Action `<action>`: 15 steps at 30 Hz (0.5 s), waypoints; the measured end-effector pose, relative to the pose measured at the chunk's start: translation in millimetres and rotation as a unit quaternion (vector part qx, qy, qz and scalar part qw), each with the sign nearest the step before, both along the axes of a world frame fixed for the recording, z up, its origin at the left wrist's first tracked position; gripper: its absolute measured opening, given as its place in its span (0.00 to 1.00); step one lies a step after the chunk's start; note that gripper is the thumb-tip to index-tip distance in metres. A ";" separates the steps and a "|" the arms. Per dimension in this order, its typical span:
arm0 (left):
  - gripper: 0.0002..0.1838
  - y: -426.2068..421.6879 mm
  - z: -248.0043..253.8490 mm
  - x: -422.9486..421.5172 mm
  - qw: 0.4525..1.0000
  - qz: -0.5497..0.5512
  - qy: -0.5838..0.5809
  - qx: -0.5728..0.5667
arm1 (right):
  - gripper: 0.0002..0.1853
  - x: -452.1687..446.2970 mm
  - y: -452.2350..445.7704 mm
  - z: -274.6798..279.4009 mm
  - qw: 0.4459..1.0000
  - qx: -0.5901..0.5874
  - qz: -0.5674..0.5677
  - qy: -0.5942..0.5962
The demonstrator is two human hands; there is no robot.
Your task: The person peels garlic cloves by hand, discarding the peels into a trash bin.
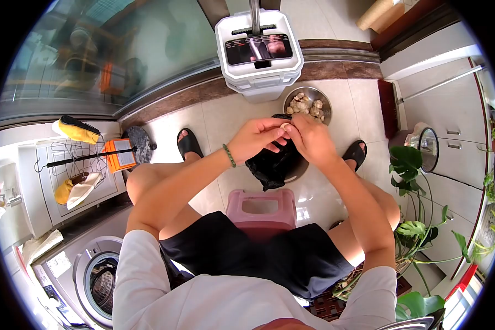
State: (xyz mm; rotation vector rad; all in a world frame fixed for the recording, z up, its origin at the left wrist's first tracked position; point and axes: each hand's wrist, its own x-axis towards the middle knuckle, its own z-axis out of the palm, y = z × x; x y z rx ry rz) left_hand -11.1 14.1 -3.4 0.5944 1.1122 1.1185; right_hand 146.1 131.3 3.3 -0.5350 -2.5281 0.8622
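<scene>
Both hands meet above a black plastic bag [269, 168] that lines a round container on the floor. My left hand [258, 136], with a green bead bracelet on its wrist, pinches a small whitish garlic clove [285, 126]. From the other side, my right hand [312, 138] closes its thumb and fingers on the same clove; its curled fingers are partly hidden. Just beyond the hands, a metal bowl [329, 116] holds several garlic bulbs [302, 104].
A pink stool [261, 223] is between my legs. Ahead stands a white bucket [261, 82] with a phone [258, 49] on top and an upright pole. A wire rack [82, 165] and washing machine [93, 280] are at left; a leafy plant [415, 225] and cabinets [451, 159] at right.
</scene>
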 end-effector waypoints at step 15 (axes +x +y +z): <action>0.17 -1.7 -3.4 10.6 0.995 0.089 -0.042 -0.023 | 0.14 -5.7 1.3 -7.4 0.998 -0.060 -0.002 0.021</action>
